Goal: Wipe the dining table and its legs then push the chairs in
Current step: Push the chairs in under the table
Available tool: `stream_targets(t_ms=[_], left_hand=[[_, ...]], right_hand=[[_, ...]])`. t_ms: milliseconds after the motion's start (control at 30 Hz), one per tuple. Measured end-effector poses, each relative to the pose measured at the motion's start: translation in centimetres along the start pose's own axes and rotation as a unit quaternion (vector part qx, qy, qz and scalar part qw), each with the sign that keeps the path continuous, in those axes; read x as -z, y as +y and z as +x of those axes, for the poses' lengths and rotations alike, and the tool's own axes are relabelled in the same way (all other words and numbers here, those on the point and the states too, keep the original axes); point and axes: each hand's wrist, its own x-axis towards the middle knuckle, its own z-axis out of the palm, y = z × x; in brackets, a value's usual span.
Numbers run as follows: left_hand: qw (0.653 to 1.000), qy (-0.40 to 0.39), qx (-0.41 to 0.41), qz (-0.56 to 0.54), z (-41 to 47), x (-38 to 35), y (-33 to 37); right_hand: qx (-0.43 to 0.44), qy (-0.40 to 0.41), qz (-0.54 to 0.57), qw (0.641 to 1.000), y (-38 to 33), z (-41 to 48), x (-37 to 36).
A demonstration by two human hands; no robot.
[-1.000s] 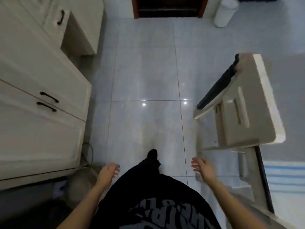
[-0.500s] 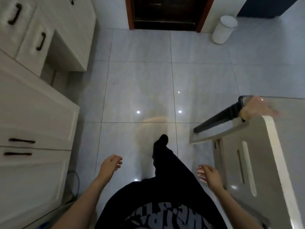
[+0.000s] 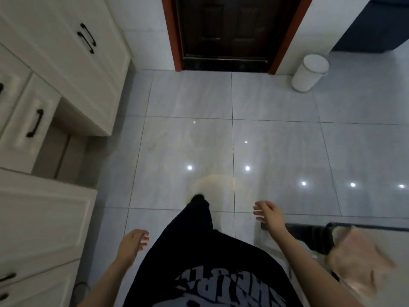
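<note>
My left hand (image 3: 132, 242) hangs by my left hip with loosely bent fingers and holds nothing. My right hand (image 3: 267, 214) is stretched forward over the floor tiles, fingers spread, also holding nothing. At the bottom right, behind my right forearm, a pale piece of furniture with a black part (image 3: 309, 237) shows, either a chair or the table corner; it is cut off and blurred. A blurred pinkish-beige cloth (image 3: 358, 260) lies on it, a little to the right of my right arm and apart from both hands.
White cabinets with black handles (image 3: 66, 69) line the left side. A dark door in a red-brown frame (image 3: 225, 29) stands straight ahead. A white bin (image 3: 309, 73) sits to its right, next to dark blue furniture (image 3: 376, 23). Glossy grey floor tiles (image 3: 199, 140) lie between.
The view has advanced toward the door; the pale furniture with the cloth slid to the bottom right. My right hand reached further forward. Both hands stay bare.
</note>
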Motion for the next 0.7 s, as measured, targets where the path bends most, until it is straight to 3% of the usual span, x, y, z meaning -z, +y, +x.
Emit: stream_targets(t_ms=[133,333,500,700], left_hand=[[0.999,-0.014,-0.029,0.013,6.0,-1.8,10.0],[0.988,-0.081,-0.113,0.063,13.5,-6.9,29.1],[0.964,-0.152,-0.17,0.137,17.2,-13.3,42.8],[0.918,-0.231,-0.212,0.242,19.3,-23.4,52.9]], right_hand=[[0.027,0.005,-0.013,1.0,-4.7,6.0,-1.0],[-0.022,0.113,0.108,0.987,-11.6,13.0,-0.2],[-0.033,0.185,0.15,0.971,-15.3,15.3,2.0],[-0.102,0.27,0.243,0.926,-15.4,17.9,5.7]])
